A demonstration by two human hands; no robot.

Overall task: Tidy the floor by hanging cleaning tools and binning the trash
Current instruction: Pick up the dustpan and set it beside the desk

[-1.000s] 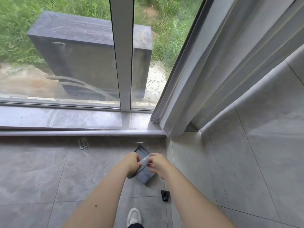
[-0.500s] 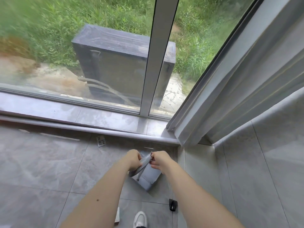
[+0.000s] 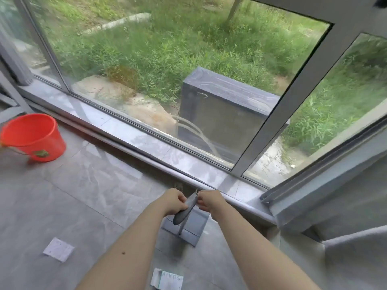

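Observation:
Both hands hold a grey dustpan (image 3: 188, 227) in front of me, its pan hanging down above the floor. My left hand (image 3: 173, 200) grips the curved grey handle. My right hand (image 3: 208, 200) pinches the handle's top end, where a small loop sticks up. A white paper scrap (image 3: 59, 249) lies on the grey floor tiles at lower left. Another printed paper scrap (image 3: 167, 282) lies at the bottom edge between my forearms.
A red bucket (image 3: 34, 137) stands on the floor at far left. A long window sill (image 3: 146, 143) runs under big glass panes. Grey curtain folds (image 3: 335, 195) hang at the right. Outside are grass and a dark box.
The view has swung left and up, bringing the red bucket and two paper scraps into sight. The dustpan has stayed in both hands, lifted a little higher.

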